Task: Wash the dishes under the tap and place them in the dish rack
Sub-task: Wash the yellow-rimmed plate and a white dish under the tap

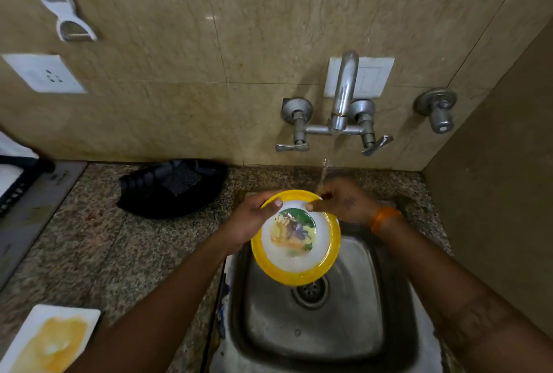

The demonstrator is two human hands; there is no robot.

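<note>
A yellow-rimmed plate (294, 265) with a white inside and a coloured picture at its centre is held tilted over the steel sink (371, 306). My left hand (254, 218) grips its left rim, thumb on the inner face. My right hand (344, 202) holds the far rim, thumb on the white part. Water runs from the tap (344, 94) and falls onto my right hand at the plate's far edge. The black dish rack (18, 184) shows only in part at the left edge.
A white rectangular plate (51, 339) smeared with yellow lies on the granite counter at bottom left. A black scrubber holder (170, 187) sits against the wall left of the sink. Tap levers (291, 146) and a separate valve (437, 109) stick out from the tiled wall.
</note>
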